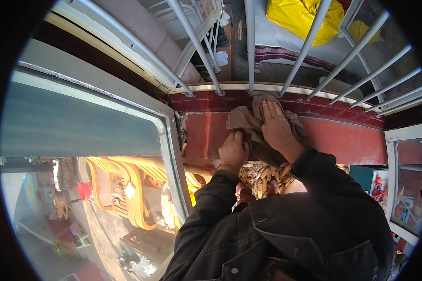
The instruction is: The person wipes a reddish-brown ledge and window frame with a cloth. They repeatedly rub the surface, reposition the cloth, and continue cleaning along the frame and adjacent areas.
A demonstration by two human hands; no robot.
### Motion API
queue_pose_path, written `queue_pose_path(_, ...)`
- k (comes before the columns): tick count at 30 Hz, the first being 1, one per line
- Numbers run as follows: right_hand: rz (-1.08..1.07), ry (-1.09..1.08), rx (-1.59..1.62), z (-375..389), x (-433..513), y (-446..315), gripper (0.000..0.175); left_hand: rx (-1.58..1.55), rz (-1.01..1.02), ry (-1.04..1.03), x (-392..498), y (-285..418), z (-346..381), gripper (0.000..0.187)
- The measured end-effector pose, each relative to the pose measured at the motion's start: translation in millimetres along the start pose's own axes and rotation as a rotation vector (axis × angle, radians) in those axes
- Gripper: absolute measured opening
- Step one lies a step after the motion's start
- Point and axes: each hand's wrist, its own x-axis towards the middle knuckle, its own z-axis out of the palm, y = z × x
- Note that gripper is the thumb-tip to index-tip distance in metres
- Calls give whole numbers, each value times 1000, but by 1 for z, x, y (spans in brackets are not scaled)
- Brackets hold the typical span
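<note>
A crumpled brown cloth (pixel 256 138) lies over the red window sill (pixel 207 133) and up onto the darker red frame rail (pixel 204 101). My right hand (pixel 277 128) holds the cloth against the rail, palm down, its fingers straight and close together near the foot of the bars. Just to its left, my left hand (pixel 234 149) rests on the sill with curled fingers, beside the cloth's left edge. Its fingertips are hidden, so whether it grips any cloth cannot be told. Both forearms are in dark sleeves.
Metal bars (pixel 251 45) rise from the frame. An opened glass window sash (pixel 91 116) stands at left, another sash (pixel 408 182) at right. Corn cobs (pixel 263 179) lie below the sill. Behind the bars are a bed (pixel 285 59) with a yellow bag (pixel 302 17) and a white rack (pixel 211 38).
</note>
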Motion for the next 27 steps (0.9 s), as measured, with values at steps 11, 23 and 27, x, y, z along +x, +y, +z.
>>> queue_pose_path(11,-38,27,40,7,47,12,97,99,-27,-35,0,4,2,16)
queue_pose_path(23,149,-8,-28,-14,-33,9,74,44,-1,-7,-1,0,1,17)
queue_pose_path(27,151,-14,-23,-40,-62,40,73,8,-21,-7,-2,1,-2,17)
